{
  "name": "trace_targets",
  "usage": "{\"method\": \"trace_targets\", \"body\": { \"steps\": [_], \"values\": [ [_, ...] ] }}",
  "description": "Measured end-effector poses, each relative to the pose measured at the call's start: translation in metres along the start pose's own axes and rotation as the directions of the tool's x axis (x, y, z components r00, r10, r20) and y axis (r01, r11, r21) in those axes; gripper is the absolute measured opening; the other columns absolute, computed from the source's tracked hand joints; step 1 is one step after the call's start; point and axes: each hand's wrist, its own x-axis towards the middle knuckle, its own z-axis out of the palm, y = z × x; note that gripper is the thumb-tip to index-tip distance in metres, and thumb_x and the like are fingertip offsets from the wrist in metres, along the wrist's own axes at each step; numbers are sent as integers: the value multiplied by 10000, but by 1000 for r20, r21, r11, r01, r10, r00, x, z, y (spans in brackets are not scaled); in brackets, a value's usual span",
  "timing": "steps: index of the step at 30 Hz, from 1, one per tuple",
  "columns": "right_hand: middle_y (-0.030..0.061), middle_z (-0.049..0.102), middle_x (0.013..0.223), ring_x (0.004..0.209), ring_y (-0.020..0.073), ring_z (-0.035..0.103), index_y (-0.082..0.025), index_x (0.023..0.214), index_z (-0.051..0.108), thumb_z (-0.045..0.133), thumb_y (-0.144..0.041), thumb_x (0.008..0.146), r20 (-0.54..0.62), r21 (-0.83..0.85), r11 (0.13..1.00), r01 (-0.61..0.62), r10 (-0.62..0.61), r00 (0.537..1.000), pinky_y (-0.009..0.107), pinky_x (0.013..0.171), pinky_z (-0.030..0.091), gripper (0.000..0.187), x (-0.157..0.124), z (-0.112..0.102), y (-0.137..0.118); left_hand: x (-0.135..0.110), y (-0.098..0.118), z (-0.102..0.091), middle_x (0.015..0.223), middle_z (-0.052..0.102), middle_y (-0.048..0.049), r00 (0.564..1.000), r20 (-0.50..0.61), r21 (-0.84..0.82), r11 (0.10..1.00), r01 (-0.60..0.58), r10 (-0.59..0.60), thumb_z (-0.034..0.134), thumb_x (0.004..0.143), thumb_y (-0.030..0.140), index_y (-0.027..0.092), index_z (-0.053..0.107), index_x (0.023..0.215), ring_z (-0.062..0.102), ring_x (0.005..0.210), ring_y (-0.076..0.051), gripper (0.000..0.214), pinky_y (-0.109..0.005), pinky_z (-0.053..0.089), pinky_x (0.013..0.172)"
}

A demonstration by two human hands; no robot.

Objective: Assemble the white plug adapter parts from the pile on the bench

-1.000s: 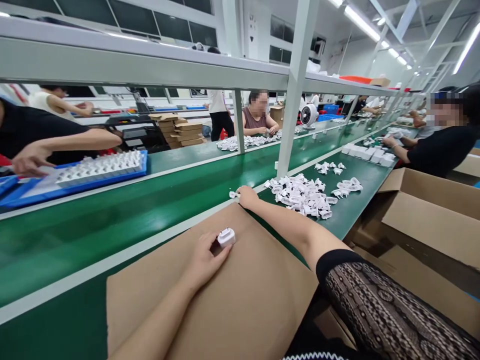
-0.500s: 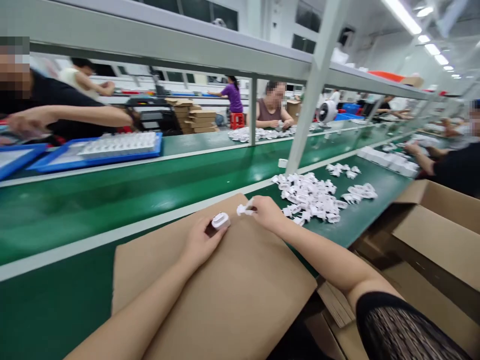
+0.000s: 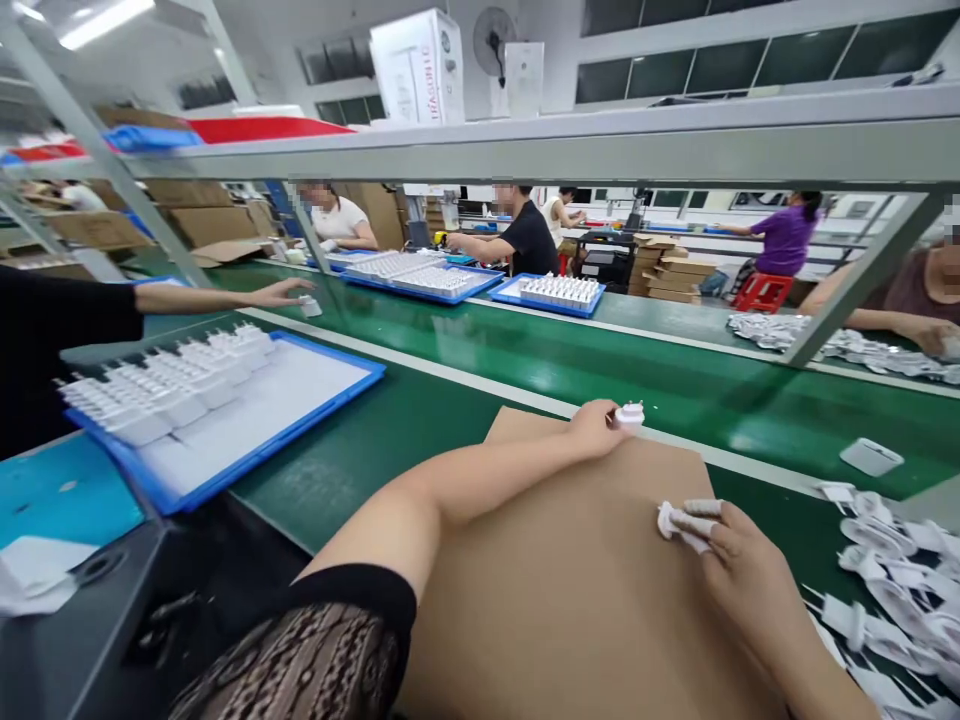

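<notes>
My left hand rests at the far edge of a brown cardboard sheet, gripping a small white plug charger at its fingertips. My right hand lies on the sheet nearer me. Its fingers pinch a white plastic plug piece, partly covered by them. A heap of white plastic plug parts lies on the green belt to the right of that hand.
A blue tray of white chargers stands left on the green conveyor belt. A co-worker's hand reaches beyond it. A loose white piece lies on the belt. Further blue trays and workers stand across the line.
My view has swung left, shifting the scene to the right. My left hand has moved to the sheet's far edge with the charger, and my right hand holds the white piece on the sheet.
</notes>
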Motion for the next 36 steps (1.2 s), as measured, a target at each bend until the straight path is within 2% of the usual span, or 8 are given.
{"method": "trace_targets", "body": {
  "steps": [8, 15, 19, 23, 25, 28, 32, 36],
  "values": [
    [64, 768, 1065, 914, 249, 781, -282, 918, 835, 546, -389, 820, -66, -55, 997, -46, 42, 997, 344, 669, 651, 323, 1, 0, -1, 74, -21, -18, 1255, 666, -163, 983, -166, 201, 974, 108, -75, 734, 906, 231, 133, 682, 1118, 592, 1181, -284, 239, -423, 456, 1019],
    [59, 757, 975, 836, 258, 766, -289, 766, 736, 585, -452, 768, -29, 13, 977, -212, 213, 977, 378, 668, 626, 222, 6, 0, -10, 68, -38, -20, 1328, 608, -246, 957, -262, 196, 964, 181, -126, 755, 877, 234, 94, 610, 1245, 518, 1297, -356, 420, -480, 368, 1112],
    [78, 741, 1006, 797, 231, 753, -253, 1064, 715, 615, -427, 748, -34, 114, 965, -237, 242, 970, 361, 724, 623, 375, 6, 2, -11, 58, -19, -21, 1563, 365, -311, 883, -456, 153, 967, 203, -113, 788, 825, 292, 53, 367, 1501, 304, 1480, -423, 831, -527, 206, 1226],
    [84, 723, 994, 810, 236, 731, -236, 1108, 745, 602, -469, 753, -17, 110, 964, -241, 245, 970, 376, 751, 611, 448, 6, 3, -14, 36, 10, -13, 1594, 381, -180, 842, -537, 184, 982, 52, 55, 712, 879, 307, 170, 378, 1513, 304, 1503, -311, 730, -444, 191, 1260],
    [83, 725, 970, 792, 244, 717, -241, 1034, 776, 590, -500, 747, 20, 83, 959, -271, 270, 963, 390, 734, 602, 429, 6, 3, -14, 22, 19, -4, 1498, 518, -123, 843, -474, 222, 961, -165, 254, 672, 924, 305, 212, 527, 1388, 412, 1428, -274, 495, -417, 279, 1223],
    [79, 751, 951, 805, 261, 714, -243, 1084, 777, 610, -562, 727, 63, 86, 929, -361, 357, 932, 408, 763, 604, 507, 6, 6, -11, 1, 21, 12, 1226, 702, -83, 851, -190, 237, 864, -445, 490, 603, 1001, 301, 208, 685, 1042, 563, 1238, -242, 131, -382, 392, 1123],
    [87, 787, 993, 831, 251, 743, -188, 1368, 639, 677, -593, 710, 121, 231, 851, -472, 457, 882, 369, 802, 628, 773, 5, 13, -4, -14, 14, 24, 1045, 726, -97, 803, 294, 209, 785, -583, 518, 663, 991, 418, 180, 697, 875, 630, 1033, -241, 267, -368, 481, 934],
    [95, 802, 1040, 864, 253, 772, -219, 1145, 767, 656, -563, 726, 140, 175, 893, -414, 394, 909, 323, 786, 636, 553, 2, 15, 4, -16, 11, 22, 1086, 704, -105, 776, 378, 220, 765, -605, 505, 664, 993, 401, 168, 706, 922, 616, 1065, -256, 247, -375, 477, 916]
  ]
}}
